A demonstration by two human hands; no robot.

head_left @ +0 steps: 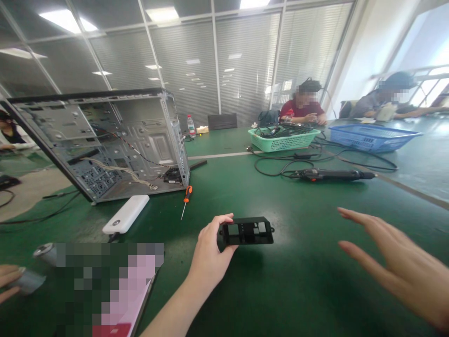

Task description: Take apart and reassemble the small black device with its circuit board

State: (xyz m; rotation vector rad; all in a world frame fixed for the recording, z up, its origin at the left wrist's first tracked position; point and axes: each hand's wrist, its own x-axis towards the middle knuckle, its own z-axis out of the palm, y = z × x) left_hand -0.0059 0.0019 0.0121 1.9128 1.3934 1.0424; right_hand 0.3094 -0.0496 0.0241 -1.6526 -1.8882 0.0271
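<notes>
My left hand (210, 248) grips the left end of a black plastic frame (248, 232), thumb below and fingers on top. The frame has rectangular openings and a small screw tab at its right end, and it is held just above the green table (301, 290). Off to the right, my right hand (393, 262) is spread with thumb and fingers apart, touching nothing. Beyond the left hand lies an orange-and-black screwdriver (188, 194), its tip toward me. A computer case (140, 135) with its side open stands behind it.
A white power bank (126, 215) lies before the case. An electric screwdriver (336, 175) with its cable, a green basket of cables (284, 142) and a blue basket (372, 138) are farther right. Another person's hand (9, 281) is by a grey cylinder at left. Two people sit across.
</notes>
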